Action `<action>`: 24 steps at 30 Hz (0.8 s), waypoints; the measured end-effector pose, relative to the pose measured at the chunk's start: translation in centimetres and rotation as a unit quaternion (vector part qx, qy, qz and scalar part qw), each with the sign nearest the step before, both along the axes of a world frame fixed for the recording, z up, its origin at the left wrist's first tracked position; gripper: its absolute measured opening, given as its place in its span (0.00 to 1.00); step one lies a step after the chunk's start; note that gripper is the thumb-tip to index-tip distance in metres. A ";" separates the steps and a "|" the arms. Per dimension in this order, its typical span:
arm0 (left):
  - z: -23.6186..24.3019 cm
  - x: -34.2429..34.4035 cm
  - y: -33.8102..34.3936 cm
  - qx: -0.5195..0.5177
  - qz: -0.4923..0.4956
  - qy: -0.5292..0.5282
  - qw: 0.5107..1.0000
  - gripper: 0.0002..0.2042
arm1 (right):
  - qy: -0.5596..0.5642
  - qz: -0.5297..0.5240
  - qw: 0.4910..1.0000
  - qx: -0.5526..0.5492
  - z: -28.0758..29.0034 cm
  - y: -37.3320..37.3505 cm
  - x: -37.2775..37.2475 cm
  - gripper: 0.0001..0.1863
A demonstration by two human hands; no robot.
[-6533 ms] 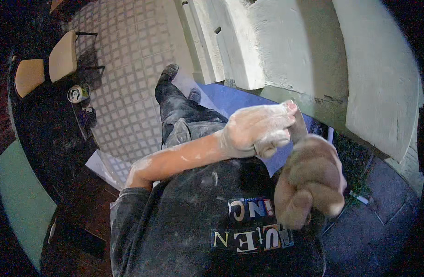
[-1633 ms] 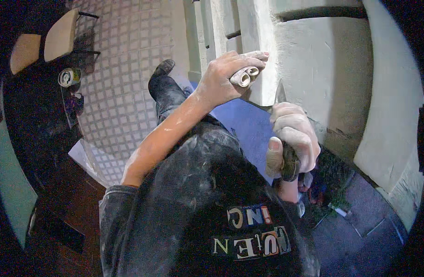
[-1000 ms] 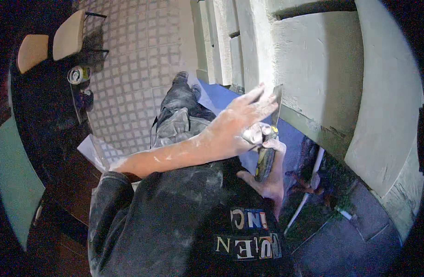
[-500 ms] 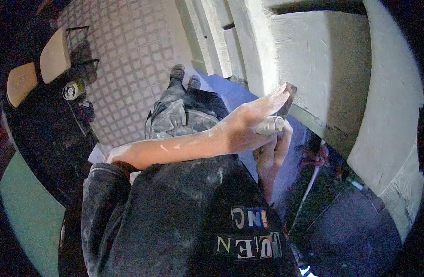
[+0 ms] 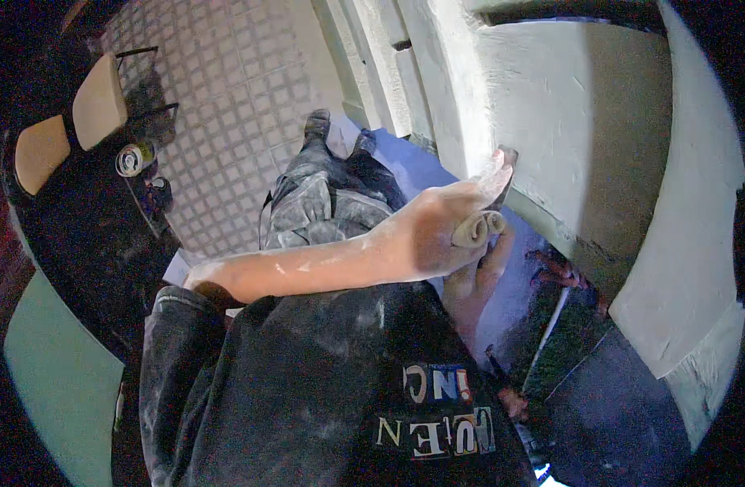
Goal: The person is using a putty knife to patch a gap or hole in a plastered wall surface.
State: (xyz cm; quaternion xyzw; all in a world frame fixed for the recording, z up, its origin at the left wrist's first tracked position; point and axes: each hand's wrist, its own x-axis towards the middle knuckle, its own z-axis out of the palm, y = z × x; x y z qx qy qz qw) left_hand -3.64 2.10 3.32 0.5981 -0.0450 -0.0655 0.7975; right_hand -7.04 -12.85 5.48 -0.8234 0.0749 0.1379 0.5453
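Note:
My left forearm crosses in front of my body, and my dust-whitened left hand [image 5: 450, 219] reaches toward the pale wall. Its fingers lie along a dark flat piece [image 5: 509, 156], which touches or nearly touches the wall's corner edge [image 5: 476, 105]. Beside the palm show the pale, rolled-looking ends [image 5: 472, 230] of what seems to be the same piece; I cannot tell its exact kind. Just below, my right hand [image 5: 488, 264] is partly hidden by the left, its fingers closed around the piece from behind.
Seats [image 5: 98, 97] and a can [image 5: 134, 160] stand at the left beside the tiled floor [image 5: 218, 97]. Blue-white sheeting [image 5: 405, 162] covers the floor by the wall's foot. A light stick-like handle [image 5: 547, 337] and dark clutter lie at the lower right.
My hands have shifted slightly down along the wall edge, and the rolled ends have turned a little toward view. One foot has moved right. The whole view has shifted slightly.

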 end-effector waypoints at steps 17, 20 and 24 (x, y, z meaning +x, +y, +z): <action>0.4 2.1 0.9 0.065 -0.012 0.046 0.997 0.37 | -0.031 -0.004 0.999 0.035 -1.3 2.0 2.1 0.23; -0.8 0.7 0.9 -0.013 -0.039 0.034 0.999 0.31 | 0.019 0.018 1.000 -0.009 -2.4 0.4 1.4 0.27; -0.2 1.0 -0.3 -0.031 0.083 -0.009 0.996 0.20 | 0.009 -0.035 0.999 0.033 -1.2 0.7 0.8 0.32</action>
